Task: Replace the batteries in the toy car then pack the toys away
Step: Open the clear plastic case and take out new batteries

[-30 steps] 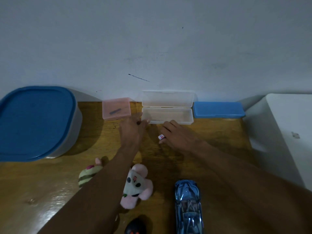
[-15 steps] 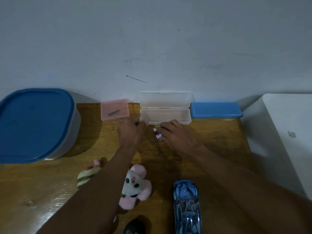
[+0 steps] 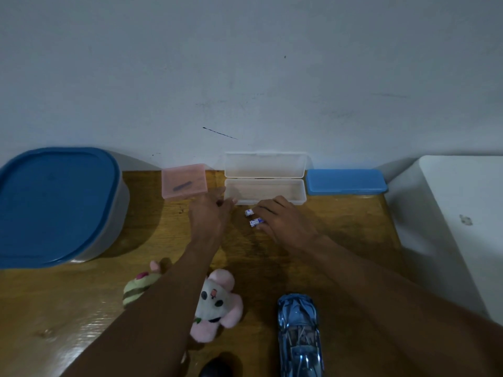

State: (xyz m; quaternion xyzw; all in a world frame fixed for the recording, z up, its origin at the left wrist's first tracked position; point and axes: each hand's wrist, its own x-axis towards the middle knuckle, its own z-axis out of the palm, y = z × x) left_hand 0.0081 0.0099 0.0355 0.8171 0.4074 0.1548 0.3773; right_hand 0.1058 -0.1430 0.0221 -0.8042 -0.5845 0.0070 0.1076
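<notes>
Nearest, the car (image 3: 299,336) lies on the table (image 3: 68,308) with its long axis running toward the wall, nose pointing away from the person, right of the pink plush (image 3: 215,303) and the striped toy (image 3: 137,287). Further out, two batteries (image 3: 253,217) lie side by side on the wood, long axes running left to right, just at the fingertips of the right hand (image 3: 283,224). That hand rests palm down with its fingers curled over their right ends; whether it pinches them or only touches them I cannot tell. The left hand (image 3: 209,216) lies flat and loose a little to their left, holding nothing, its fingertips at the near left corner of the clear case (image 3: 265,190). So the right hand is the nearer one for picking them up, and the car sits straight back toward the body from there. Beyond, the case stands open and looks empty, between the pink box (image 3: 183,180) and the blue box (image 3: 345,182).
</notes>
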